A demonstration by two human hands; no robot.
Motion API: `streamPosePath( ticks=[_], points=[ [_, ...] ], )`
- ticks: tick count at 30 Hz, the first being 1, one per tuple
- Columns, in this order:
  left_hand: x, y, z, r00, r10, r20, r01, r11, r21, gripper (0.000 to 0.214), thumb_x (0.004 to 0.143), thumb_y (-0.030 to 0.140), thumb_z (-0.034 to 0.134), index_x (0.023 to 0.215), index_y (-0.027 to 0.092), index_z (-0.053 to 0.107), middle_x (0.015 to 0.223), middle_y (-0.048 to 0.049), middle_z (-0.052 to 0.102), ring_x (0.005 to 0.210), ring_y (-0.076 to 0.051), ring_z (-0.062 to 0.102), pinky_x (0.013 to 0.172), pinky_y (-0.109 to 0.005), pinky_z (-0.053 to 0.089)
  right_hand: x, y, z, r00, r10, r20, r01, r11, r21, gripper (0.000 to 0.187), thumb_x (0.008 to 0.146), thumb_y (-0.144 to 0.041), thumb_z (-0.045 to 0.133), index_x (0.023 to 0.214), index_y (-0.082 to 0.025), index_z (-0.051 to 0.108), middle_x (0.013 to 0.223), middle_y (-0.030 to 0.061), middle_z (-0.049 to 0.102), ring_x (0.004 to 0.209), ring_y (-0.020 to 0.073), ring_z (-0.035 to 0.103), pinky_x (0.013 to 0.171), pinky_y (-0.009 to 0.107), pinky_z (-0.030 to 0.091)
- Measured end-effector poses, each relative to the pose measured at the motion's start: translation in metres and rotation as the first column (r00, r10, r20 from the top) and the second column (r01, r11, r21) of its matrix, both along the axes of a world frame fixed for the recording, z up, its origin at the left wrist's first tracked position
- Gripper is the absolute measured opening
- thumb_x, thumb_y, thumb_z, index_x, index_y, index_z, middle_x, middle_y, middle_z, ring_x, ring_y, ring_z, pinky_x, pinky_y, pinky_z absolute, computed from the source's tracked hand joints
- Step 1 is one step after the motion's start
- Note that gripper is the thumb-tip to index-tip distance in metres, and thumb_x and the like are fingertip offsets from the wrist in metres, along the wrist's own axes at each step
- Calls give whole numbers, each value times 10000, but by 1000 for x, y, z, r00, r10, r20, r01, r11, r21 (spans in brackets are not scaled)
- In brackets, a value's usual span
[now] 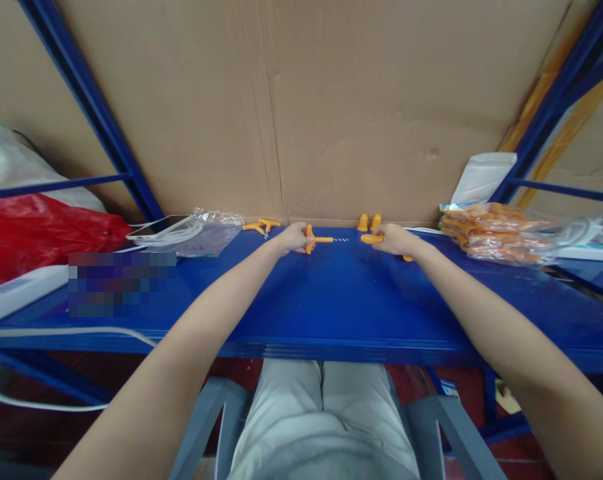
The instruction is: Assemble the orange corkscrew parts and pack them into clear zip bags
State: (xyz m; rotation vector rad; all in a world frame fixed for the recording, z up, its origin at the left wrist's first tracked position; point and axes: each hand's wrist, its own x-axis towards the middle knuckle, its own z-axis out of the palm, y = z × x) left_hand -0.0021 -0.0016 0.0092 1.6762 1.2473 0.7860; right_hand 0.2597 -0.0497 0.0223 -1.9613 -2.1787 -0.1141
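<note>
My left hand (293, 238) is closed round the crossbar handle of an orange corkscrew (322, 239), whose thin metal spiral points right over the blue shelf (331, 300). My right hand (392, 239) is closed on an orange sleeve-like cap (371, 239), held level with the spiral's tip and a short way apart from it. Two more orange caps (369, 222) stand upright just behind, against the cardboard wall. Another orange corkscrew (262, 227) lies flat to the left of my left hand.
A clear bag of orange parts (501, 233) lies at the right. An empty clear bag (212, 233), a phone and white cable (164, 230) lie at the left, beyond them a red plastic bag (36, 233). Cardboard (301, 100) closes the back; blue rack struts slant at both sides.
</note>
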Motion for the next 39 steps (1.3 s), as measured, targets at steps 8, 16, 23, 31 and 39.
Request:
streamPosePath(
  ticks=[8, 16, 23, 31, 39],
  points=[
    [-10, 8, -7, 987, -80, 142, 83, 996, -21, 179, 798, 16, 618, 849, 153, 515, 668, -26, 670, 669, -147, 675, 800, -390, 548, 7, 4, -25, 976, 168, -139, -150, 980, 130, 254, 723, -173, 663, 971, -214, 699, 925, 75, 725, 885, 260, 679, 792, 368, 515],
    [-13, 0, -10, 972, -103, 212, 107, 994, -8, 205, 814, -13, 594, 847, 154, 478, 691, -2, 675, 683, -111, 676, 861, -414, 531, 1, 6, -28, 942, 279, -185, -220, 932, 287, 293, 753, -183, 658, 1044, -171, 690, 1112, 122, 690, 1036, 284, 647, 884, 426, 503],
    [-10, -3, -12, 969, -94, 229, 96, 995, 4, 203, 828, -23, 573, 849, 151, 470, 698, 4, 668, 685, -108, 680, 848, -404, 536, 1, 3, -28, 935, 300, -190, -241, 928, 284, 286, 753, -158, 639, 1035, -166, 683, 1139, 129, 682, 1051, 290, 645, 923, 444, 488],
    [-12, 0, -15, 961, -121, 248, 126, 992, -2, 202, 824, 6, 598, 865, 157, 471, 707, 1, 679, 705, -105, 682, 847, -379, 541, 0, 3, -31, 936, 322, -141, -275, 921, 278, 284, 765, -152, 623, 1042, -193, 672, 1165, 132, 673, 1084, 297, 636, 952, 458, 488],
    [-8, -4, -14, 951, -167, 259, 166, 986, 27, 203, 806, 16, 620, 862, 153, 481, 732, -2, 686, 704, -109, 680, 845, -398, 539, -4, 3, -34, 921, 367, -135, -318, 904, 288, 314, 782, -164, 607, 1091, -188, 662, 1154, 129, 673, 1092, 294, 630, 936, 475, 498]
  ],
)
